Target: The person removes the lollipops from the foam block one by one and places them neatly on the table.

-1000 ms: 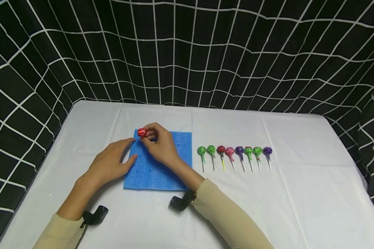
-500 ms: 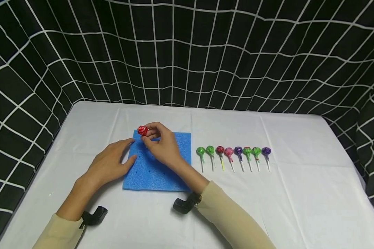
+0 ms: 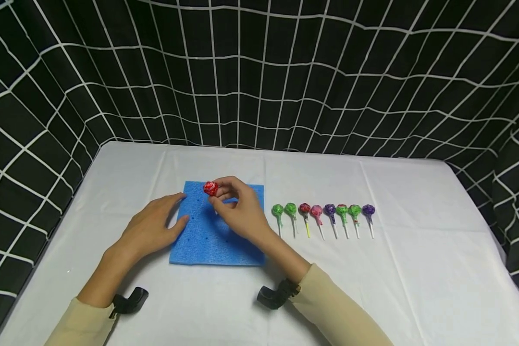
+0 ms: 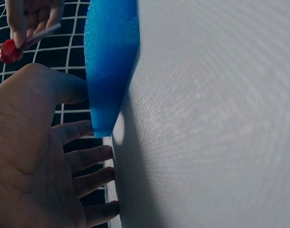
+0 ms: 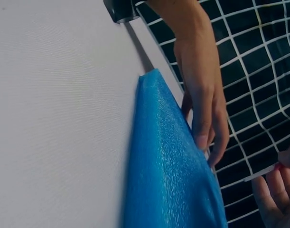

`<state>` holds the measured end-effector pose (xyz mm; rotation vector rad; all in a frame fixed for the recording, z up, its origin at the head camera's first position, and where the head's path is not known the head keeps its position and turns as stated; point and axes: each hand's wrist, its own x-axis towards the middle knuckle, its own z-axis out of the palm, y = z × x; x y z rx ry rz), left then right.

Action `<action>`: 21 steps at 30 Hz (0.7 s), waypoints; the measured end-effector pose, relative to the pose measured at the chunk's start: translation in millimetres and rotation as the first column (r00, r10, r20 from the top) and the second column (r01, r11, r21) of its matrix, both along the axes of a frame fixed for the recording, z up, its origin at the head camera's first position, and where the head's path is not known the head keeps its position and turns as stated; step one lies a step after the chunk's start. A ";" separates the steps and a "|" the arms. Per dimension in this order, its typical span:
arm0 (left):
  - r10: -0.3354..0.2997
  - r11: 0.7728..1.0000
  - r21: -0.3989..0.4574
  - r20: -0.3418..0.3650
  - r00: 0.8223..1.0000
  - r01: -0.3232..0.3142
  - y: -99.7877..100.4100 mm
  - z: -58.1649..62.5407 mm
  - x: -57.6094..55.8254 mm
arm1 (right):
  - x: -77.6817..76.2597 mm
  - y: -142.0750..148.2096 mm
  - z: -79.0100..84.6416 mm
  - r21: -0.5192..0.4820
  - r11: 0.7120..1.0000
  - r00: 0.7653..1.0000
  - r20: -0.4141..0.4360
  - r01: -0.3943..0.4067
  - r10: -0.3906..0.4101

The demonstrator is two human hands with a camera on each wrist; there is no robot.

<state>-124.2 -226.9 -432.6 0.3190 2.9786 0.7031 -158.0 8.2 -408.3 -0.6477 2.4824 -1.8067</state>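
Note:
My right hand [image 3: 240, 206] pinches a red-wrapped lollipop [image 3: 210, 188] above the far part of a blue foam block [image 3: 216, 250]. In the left wrist view the lollipop [image 4: 11, 51] has its white stick pointing up and away from the red head, clear of the foam. My left hand [image 3: 151, 228] rests at the foam's left edge, fingers fairly straight, with thumb and index finger touching it. Several small dark holes dot the foam's top.
To the right of the foam, a row of several lollipops [image 3: 316, 211] in green, red, pink and purple wrappers lies on the white tablecloth [image 3: 432, 269]. A black curtain with a white grid [image 3: 281, 72] stands behind the table.
My right hand first lifted the red lollipop slightly at the foam's far left corner, then moved it right and a little nearer. The left hand has stayed in place.

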 end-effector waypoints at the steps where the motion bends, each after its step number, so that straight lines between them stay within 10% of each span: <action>1: -0.001 1.000 0.001 0.000 1.000 0.001 0.3 0.3 0.1 | 1.1 2.3 0.6 -0.002 1.000 1.000 0.000 0.002 -0.002; 21: -0.010 1.000 -0.001 -0.005 1.000 0.010 3.0 -0.6 1.8 | 22.7 53.2 7.3 -0.021 0.996 0.995 0.037 0.092 -0.091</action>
